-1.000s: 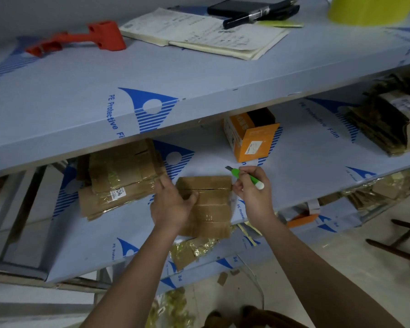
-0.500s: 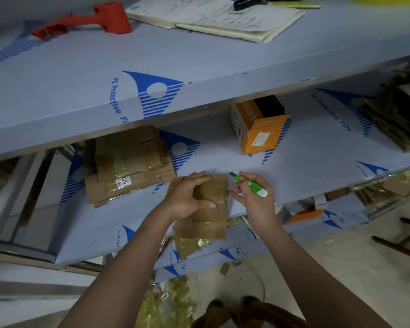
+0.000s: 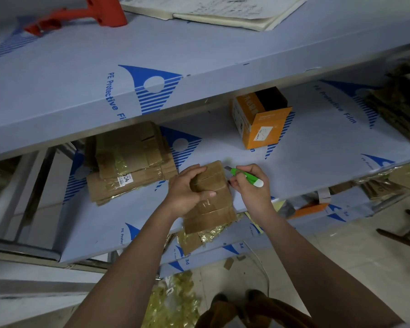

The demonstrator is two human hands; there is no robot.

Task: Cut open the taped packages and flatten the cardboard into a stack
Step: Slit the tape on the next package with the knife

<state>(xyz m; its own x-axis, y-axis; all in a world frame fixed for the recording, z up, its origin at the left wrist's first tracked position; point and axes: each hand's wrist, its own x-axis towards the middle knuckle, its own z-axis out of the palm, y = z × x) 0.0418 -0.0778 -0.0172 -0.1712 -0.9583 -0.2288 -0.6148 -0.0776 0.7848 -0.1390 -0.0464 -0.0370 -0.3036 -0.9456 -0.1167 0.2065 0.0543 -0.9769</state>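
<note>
Gripped by left hand (image 3: 187,188), cardboard package (image 3: 211,200) runs lengthwise toward the shelf.

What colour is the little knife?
Bright green with a white end, seen in the head view: the knife in the right hand.

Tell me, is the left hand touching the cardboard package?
Touching. The head view shows the left hand gripping the cardboard package, fingers over its top and thumb across its front.
</note>
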